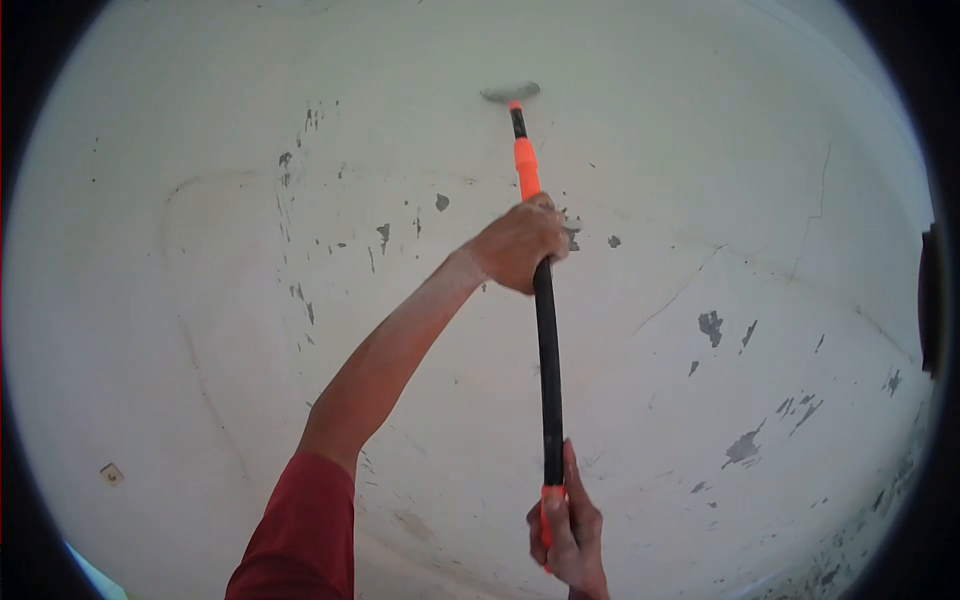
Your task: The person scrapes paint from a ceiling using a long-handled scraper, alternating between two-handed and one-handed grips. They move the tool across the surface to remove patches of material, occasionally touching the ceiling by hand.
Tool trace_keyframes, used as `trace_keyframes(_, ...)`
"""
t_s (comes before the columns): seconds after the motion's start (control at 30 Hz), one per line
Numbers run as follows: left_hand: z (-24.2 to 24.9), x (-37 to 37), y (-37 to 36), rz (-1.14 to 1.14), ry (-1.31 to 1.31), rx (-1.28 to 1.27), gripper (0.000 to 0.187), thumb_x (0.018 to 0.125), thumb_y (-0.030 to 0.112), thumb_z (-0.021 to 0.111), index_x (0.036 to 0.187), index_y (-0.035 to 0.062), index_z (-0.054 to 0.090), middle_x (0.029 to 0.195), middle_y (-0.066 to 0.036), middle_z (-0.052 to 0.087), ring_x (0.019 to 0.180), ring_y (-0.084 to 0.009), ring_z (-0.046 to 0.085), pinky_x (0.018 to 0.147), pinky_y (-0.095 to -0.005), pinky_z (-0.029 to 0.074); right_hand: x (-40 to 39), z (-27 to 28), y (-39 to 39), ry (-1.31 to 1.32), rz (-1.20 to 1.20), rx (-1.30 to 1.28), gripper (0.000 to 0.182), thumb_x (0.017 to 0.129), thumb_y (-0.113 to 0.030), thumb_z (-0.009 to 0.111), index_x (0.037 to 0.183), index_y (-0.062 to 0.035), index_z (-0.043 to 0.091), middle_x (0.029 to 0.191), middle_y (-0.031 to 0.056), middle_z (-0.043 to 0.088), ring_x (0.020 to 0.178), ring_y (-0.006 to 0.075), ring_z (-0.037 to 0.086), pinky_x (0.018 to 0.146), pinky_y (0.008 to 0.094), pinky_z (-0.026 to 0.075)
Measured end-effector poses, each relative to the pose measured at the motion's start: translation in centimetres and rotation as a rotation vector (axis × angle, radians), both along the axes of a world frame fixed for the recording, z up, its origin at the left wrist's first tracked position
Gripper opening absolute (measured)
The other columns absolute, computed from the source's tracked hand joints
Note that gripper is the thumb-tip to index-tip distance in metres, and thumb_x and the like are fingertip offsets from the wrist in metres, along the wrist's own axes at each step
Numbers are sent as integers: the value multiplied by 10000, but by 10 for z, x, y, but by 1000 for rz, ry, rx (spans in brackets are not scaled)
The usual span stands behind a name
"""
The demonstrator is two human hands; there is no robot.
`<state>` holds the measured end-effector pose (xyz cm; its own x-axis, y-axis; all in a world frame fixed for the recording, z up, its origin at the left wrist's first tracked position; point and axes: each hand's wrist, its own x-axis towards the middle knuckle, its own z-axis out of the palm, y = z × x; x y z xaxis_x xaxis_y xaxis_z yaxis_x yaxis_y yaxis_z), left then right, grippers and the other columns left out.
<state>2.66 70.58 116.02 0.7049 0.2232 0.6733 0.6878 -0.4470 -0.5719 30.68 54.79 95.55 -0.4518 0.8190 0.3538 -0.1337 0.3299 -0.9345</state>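
A long pole [550, 370], black with orange sections, runs nearly upright up the middle of the view. My left hand [522, 243] is wrapped round its upper part, just below an orange collar. Lower down, my right hand [568, 533] grips the orange bottom end, one finger stretched up along the shaft. At the top of the pole sits a greyish, curved head [512, 93], close to or against the pale wall [400, 130]; whether it touches is hard to tell.
Grey patches of chipped paint [711, 327] and thin cracks mark the wall. A small square socket or switch plate [111, 475] is at lower left. A dark object [930, 300] stands at the right edge.
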Motion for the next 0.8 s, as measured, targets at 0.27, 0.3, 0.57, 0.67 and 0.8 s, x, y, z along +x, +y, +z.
trace_keyframes(0.27, -95, 38, 2, -19, 33, -211, 204, 544, 135, 625, 499, 136, 425, 532, -22, 445, 645, -224, 533, 809, -357, 458, 43, -166, 29, 408, 310, -68, 655, 1095, -227, 530, 1638, -21, 227, 603, -73, 391, 424, 36, 349, 346, 201, 300)
trace_keyframes(0.3, -92, 40, 8, -1, 31, -207, 204, 544, 134, 625, 498, 133, 427, 530, -16, 447, 638, -218, 529, 799, -350, 460, 46, -135, 24, 350, 277, -147, 651, 1095, -217, 527, 1635, -13, 227, 596, -71, 390, 411, 33, 335, 340, 199, 298)
trace_keyframes(0.57, -108, 60, 21, -65, -20, -30, 198, 561, 149, 630, 506, 139, 440, 531, 3, 461, 602, -207, 518, 739, -336, 467, 79, -131, 31, 273, 264, -212, 644, 1089, -232, 542, 1632, -28, 261, 586, -71, 394, 401, 32, 309, 341, 216, 294)
trace_keyframes(0.67, -104, 56, 20, -96, -20, -151, 203, 570, 166, 634, 514, 151, 439, 538, 3, 468, 605, -209, 527, 737, -340, 469, 77, -103, 19, 204, 214, -266, 652, 1088, -247, 549, 1630, -22, 265, 589, -79, 396, 414, 27, 325, 350, 216, 300)
trace_keyframes(0.8, -57, 31, 32, -132, -85, 7, 230, 561, 163, 627, 522, 141, 401, 537, 5, 449, 609, -210, 522, 731, -347, 455, 55, -70, 48, 213, 236, -111, 633, 1092, -247, 544, 1622, -14, 287, 584, -81, 410, 417, 19, 328, 348, 213, 299)
